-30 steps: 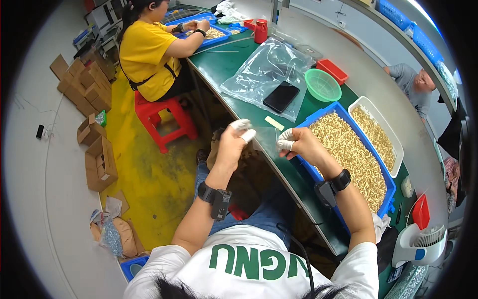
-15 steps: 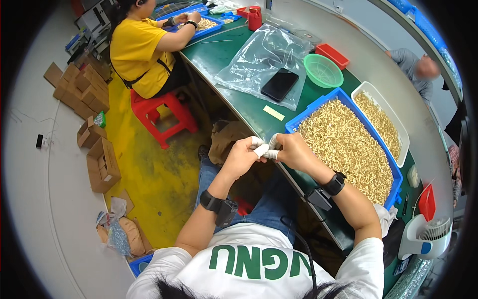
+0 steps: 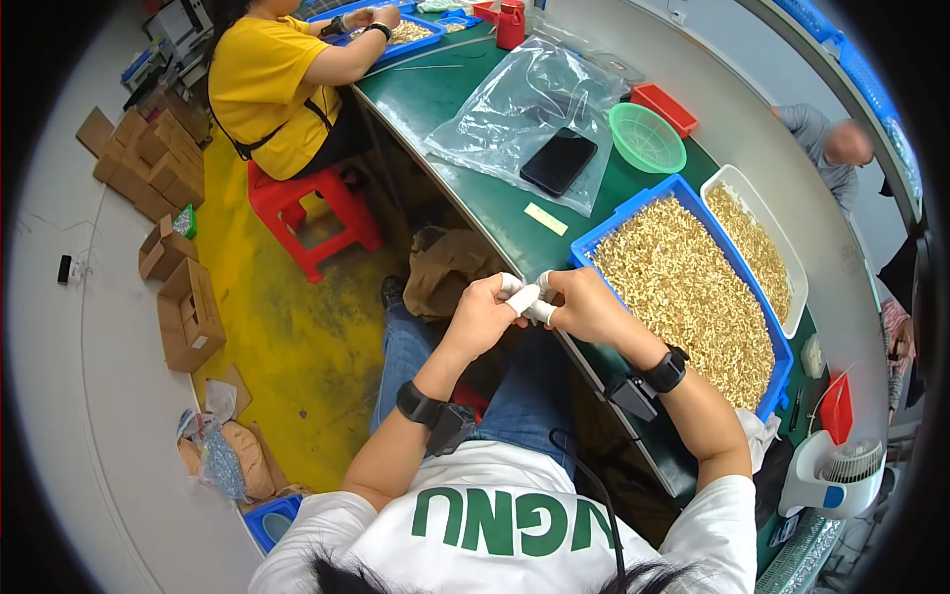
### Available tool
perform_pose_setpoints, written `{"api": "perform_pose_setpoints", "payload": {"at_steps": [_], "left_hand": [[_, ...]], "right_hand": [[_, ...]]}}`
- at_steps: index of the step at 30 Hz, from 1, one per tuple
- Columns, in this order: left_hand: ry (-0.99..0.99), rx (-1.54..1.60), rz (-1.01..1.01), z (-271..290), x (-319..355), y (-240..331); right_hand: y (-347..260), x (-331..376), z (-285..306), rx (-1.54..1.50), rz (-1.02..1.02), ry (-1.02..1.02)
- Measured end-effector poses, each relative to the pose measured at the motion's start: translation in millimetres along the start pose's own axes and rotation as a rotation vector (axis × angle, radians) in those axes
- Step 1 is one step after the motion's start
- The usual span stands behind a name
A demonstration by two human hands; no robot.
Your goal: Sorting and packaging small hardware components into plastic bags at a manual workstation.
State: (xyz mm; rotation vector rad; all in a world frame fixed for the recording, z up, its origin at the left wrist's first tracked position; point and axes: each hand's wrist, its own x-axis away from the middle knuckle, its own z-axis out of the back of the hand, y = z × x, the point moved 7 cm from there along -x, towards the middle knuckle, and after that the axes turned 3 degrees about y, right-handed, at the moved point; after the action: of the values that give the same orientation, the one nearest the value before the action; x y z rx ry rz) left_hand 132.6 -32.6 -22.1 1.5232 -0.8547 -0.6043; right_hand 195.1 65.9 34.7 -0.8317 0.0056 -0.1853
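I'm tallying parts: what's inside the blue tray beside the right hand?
The blue tray holds many small gold-coloured pieces, spread across it. The tray's bottom, and anything buried under them, cannot be seen.

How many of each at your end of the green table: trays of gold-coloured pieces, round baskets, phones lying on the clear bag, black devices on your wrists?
Trays of gold-coloured pieces: 2 (blue tray, white tray)
Round baskets: 1 (green basket)
Phones: 1 (black phone)
Wrist devices: 2 (left wrist device, right wrist device)
Total: 6
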Motion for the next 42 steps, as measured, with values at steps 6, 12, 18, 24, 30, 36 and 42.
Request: {"api": "perform_pose_setpoints", "payload": {"at_steps": [6, 12, 18, 24, 30, 36, 42], "left_hand": [[0.025, 0.078, 0.010, 0.4, 0.7, 5.0], [-0.031, 0.044, 0.000, 4.1, -0.1, 0.9], [0.024, 0.261, -0.088, -5.0, 0.8, 5.1], [0.376, -0.286, -0.324, 3.2, 5.4, 15.3], [0.388, -0.251, -0.240, 0.4, 8.6, 27.1], [0.145, -0.350, -0.208, -3.7, 11.6, 40.5], [-0.019, -0.972, -0.456, -14.1, 16.3, 42.9]], "right_hand": [[13.7, -2.8, -1.4, -0.065, -0.038, 0.002], [6.3, 0.3, -5.6, -0.342, -0.128, -0.042], [15.3, -0.4, -8.0, -0.610, -0.204, -0.042], [-15.5, 6.8, 14.3, 0.280, 0.147, 0.325], [-7.2, 2.8, 13.2, 0.146, -0.068, 0.221], [6.9, 0.4, 24.7, 0.184, -0.062, 0.217], [9.3, -1.5, 15.8, 0.206, -0.096, 0.062]]}}
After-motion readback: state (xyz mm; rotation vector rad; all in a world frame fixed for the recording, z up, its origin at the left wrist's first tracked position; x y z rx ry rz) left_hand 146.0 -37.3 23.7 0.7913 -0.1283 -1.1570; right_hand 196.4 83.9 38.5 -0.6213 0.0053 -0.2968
